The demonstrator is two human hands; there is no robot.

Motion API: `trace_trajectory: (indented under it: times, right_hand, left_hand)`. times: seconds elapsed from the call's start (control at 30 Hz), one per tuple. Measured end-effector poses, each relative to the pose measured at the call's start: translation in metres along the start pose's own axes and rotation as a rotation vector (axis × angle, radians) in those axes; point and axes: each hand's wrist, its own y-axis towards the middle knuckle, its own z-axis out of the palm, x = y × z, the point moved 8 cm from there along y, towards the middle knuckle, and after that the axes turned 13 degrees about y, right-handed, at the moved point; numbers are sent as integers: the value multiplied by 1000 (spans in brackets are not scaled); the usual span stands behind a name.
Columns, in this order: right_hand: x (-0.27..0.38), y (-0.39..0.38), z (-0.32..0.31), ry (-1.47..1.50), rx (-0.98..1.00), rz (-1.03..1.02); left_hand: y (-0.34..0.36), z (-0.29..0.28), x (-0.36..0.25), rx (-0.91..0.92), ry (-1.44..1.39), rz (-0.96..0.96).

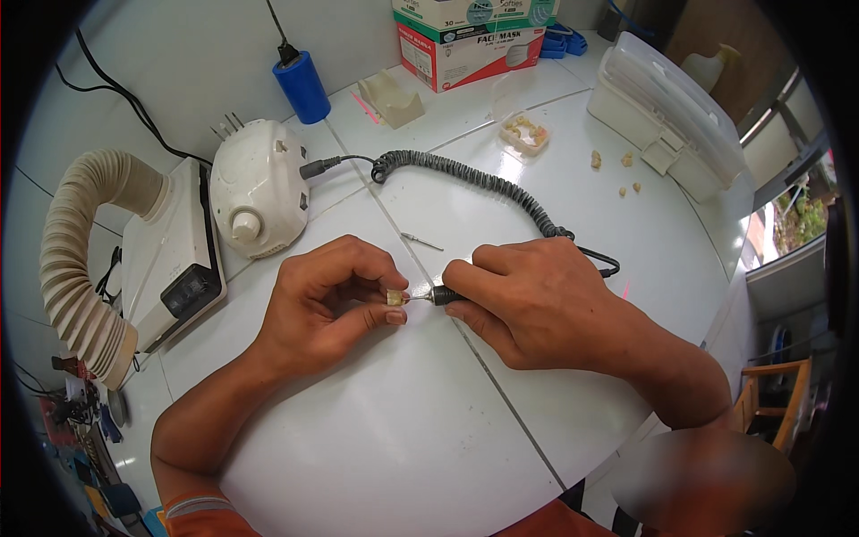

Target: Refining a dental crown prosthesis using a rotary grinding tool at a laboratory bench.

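Observation:
Between thumb and fingers, my left hand point(322, 300) pinches a small yellowish tooth-like piece point(395, 297). My right hand point(550, 300) is closed around a black-and-silver rotary handpiece point(440, 295), whose thin metal bur point(416, 298) points left and meets or nearly meets the piece; contact is too small to tell. A coiled black cord point(474, 177) runs from behind my right hand to a white control unit point(255, 192) with a knob. Just beyond the hands, a loose metal bur point(422, 242) lies on the white tiled table point(358, 438).
At left stands a white machine point(170, 268) with a ribbed beige hose point(76, 242). Along the back are a blue cylinder point(302, 88), a beige curved block point(391, 98) and mask boxes point(470, 54). Right of them sit a small clear container point(526, 134), loose yellowish pieces point(626, 159) and a white lidded case point(662, 116).

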Motion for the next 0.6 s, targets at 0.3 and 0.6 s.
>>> trace_trajectory:
  times: [0.3,0.6]
  right_hand:
    - [1,0,1,-8,9,-5]
    - [1,-1,2,2,-21,-34]
  left_hand:
    - [-2,3,0,43,-11,-42]
    - [0,1,2,20,-68,-72]
